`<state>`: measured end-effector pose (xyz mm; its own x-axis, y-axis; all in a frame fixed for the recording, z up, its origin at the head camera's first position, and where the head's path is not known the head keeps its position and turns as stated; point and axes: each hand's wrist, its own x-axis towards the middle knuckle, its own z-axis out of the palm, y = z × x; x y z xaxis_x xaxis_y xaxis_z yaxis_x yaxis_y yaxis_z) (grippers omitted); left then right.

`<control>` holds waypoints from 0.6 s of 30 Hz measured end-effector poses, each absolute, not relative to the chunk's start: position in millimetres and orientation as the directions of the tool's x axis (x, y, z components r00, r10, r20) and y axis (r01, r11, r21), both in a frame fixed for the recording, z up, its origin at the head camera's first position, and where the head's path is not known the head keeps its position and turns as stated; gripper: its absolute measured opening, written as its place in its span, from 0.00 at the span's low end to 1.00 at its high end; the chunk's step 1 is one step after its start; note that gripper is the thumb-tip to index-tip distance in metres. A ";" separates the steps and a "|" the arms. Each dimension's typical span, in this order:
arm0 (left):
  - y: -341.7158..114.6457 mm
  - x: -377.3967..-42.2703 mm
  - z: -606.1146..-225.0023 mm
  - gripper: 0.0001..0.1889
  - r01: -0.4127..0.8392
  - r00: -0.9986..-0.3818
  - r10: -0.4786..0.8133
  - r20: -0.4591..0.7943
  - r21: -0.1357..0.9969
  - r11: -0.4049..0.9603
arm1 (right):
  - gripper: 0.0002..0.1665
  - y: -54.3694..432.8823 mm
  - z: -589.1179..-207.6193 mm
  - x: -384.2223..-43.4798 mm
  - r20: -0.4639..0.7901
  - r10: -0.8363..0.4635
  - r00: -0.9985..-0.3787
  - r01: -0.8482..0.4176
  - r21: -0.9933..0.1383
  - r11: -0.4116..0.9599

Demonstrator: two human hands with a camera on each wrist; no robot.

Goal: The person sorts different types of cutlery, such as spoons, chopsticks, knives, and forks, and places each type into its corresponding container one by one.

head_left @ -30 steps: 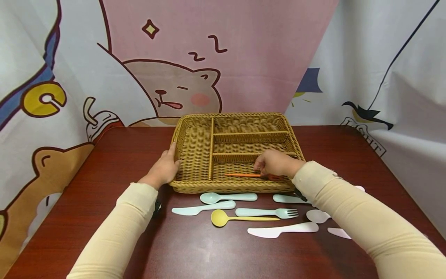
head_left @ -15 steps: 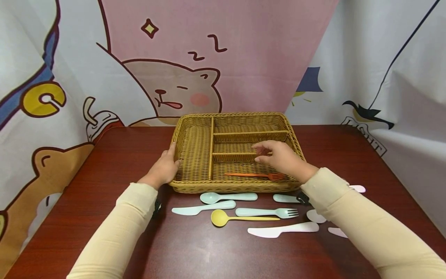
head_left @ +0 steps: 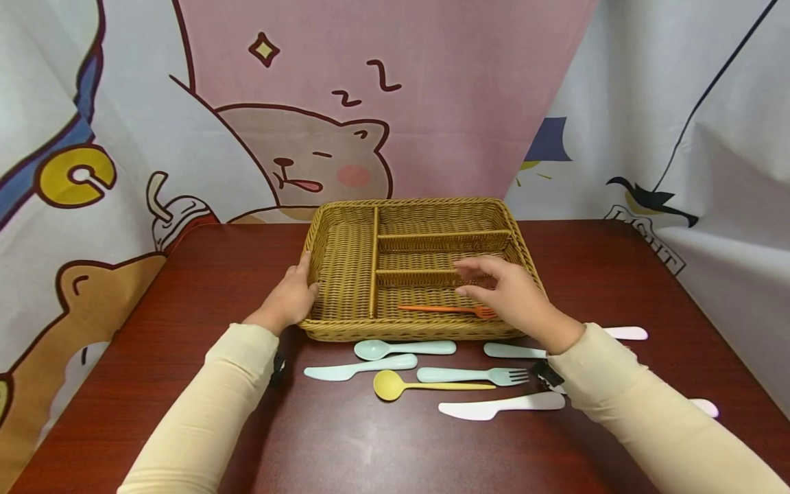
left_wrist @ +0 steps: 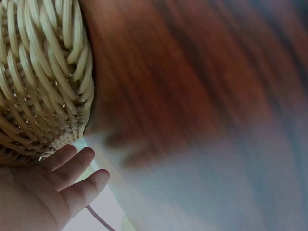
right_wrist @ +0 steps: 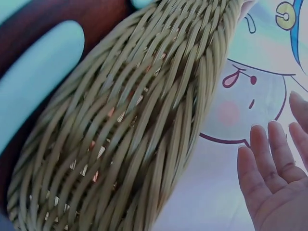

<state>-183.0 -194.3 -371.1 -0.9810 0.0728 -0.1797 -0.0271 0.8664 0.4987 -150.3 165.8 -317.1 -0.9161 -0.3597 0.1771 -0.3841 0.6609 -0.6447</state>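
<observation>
My left hand [head_left: 286,295] rests against the left side of the woven basket [head_left: 339,331], thumb by its rim. In the left wrist view its fingers are extended beside the wicker wall [left_wrist: 43,72]. Over the basket's front right compartment hovers my right hand [head_left: 509,291], holding nothing, thumb and fingers apart. Below it an orange fork [head_left: 438,309] lies in that compartment, its tines partly hidden by the hand. The right wrist view shows the spread fingers beside the basket's outer wall [right_wrist: 125,110].
In front of the basket lie a mint spoon [head_left: 401,349], a mint knife [head_left: 361,368], a mint fork [head_left: 472,376], a yellow spoon [head_left: 432,387] and a white knife [head_left: 501,406]. A mint handle [head_left: 512,351] and a pale pink handle [head_left: 626,333] show near my right sleeve. A printed curtain [head_left: 457,103] hangs behind.
My right hand has let go of the orange fork, lifted off it and drawn back to the right with its fingers spreading. The left hand stays where it was.
</observation>
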 end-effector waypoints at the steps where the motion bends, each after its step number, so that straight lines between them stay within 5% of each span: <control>1: -194.3 -183.1 -371.1 0.37 -0.026 -0.981 0.074 -0.179 0.500 0.866 | 0.24 166.2 -317.7 -148.2 0.186 -0.360 -0.914 -0.390 -0.648 0.654; 18: -195.2 -182.8 -371.4 0.37 -0.024 -0.982 0.074 -0.175 0.501 0.865 | 0.23 175.0 -333.7 -112.3 0.242 -0.397 -0.886 -0.452 -0.645 0.616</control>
